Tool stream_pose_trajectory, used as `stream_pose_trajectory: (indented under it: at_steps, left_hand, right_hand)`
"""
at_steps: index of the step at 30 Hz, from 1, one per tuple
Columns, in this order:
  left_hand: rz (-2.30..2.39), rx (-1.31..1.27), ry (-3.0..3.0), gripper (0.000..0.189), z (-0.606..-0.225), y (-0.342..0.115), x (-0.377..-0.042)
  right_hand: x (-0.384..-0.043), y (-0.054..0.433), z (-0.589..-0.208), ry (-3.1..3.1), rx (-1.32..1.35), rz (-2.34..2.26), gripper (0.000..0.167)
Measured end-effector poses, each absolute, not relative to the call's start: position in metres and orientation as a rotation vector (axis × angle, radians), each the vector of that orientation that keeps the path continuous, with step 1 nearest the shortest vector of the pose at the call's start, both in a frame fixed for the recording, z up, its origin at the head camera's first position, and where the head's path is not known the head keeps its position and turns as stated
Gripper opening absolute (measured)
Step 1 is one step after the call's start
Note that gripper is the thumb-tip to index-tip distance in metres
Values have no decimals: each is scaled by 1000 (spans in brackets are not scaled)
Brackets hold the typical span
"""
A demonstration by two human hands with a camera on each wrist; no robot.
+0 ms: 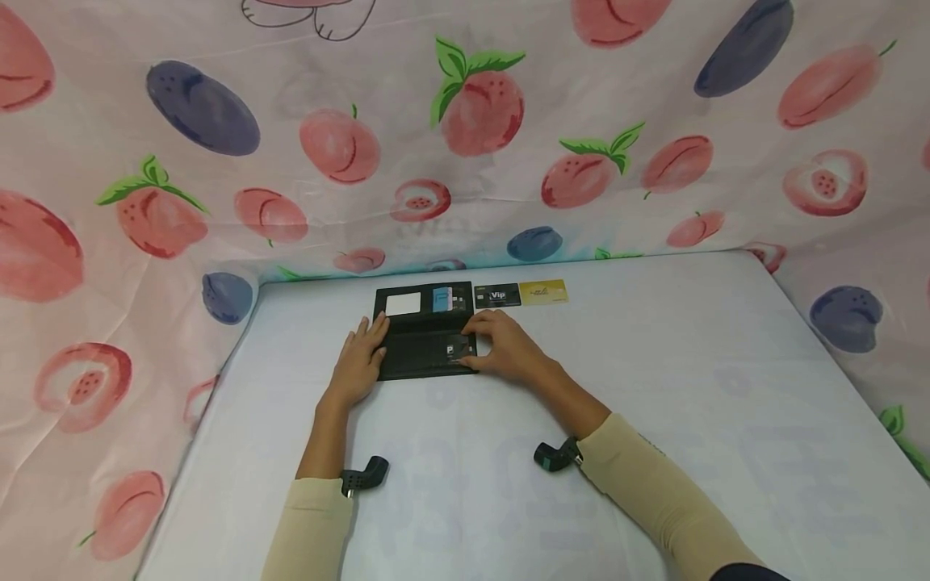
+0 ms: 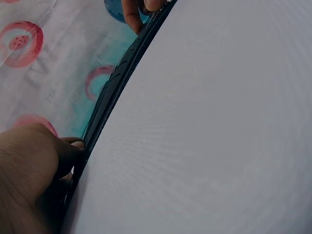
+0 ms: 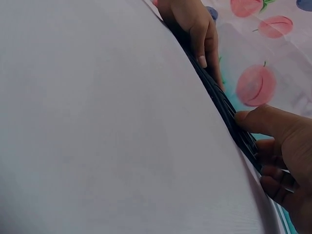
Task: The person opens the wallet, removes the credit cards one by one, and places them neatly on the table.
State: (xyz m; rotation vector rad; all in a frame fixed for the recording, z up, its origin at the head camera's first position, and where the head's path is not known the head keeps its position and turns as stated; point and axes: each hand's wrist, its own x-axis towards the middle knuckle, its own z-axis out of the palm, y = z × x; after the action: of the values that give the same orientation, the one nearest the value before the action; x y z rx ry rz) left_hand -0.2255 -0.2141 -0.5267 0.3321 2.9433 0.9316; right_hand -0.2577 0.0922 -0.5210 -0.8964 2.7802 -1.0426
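A black wallet [image 1: 416,355] lies unfolded on the white table. White and blue cards show in its far half; a dark card [image 1: 452,350] with a white P mark sits at the right of the near half. My left hand [image 1: 356,365] rests along the wallet's left edge, its fingers fairly straight. At the opposite edge my right hand [image 1: 508,347] pinches the dark card between thumb and curled fingers, which partly hide it. In the right wrist view the thumb [image 3: 248,118] lies on the wallet's edge, the other fingers bent below.
Beyond my right hand, a black Vip card [image 1: 497,296] and a gold card [image 1: 543,291] lie side by side, right of the wallet. A fruit-print cloth [image 1: 479,194] rises behind the table [image 1: 654,387] and hangs along its sides.
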Motion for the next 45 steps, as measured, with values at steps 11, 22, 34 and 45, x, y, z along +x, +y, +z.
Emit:
stream_pose_trajectory:
  at_steps: [11, 22, 34, 45]
  left_hand:
    - [937, 317, 2939, 57, -527, -214, -225]
    - [935, 326, 2941, 57, -529, -215, -226]
    - [926, 310, 2927, 57, -528, -214, -227]
    - [924, 318, 2931, 56, -529, -215, -228]
  right_hand:
    - [-259, 97, -517, 2736, -831, -1039, 46]
    - [-263, 102, -516, 2714, -834, -1043, 46]
    - [-266, 107, -512, 2682, -808, -1072, 45]
    - [-266, 105, -515, 2686, -893, -1035, 57]
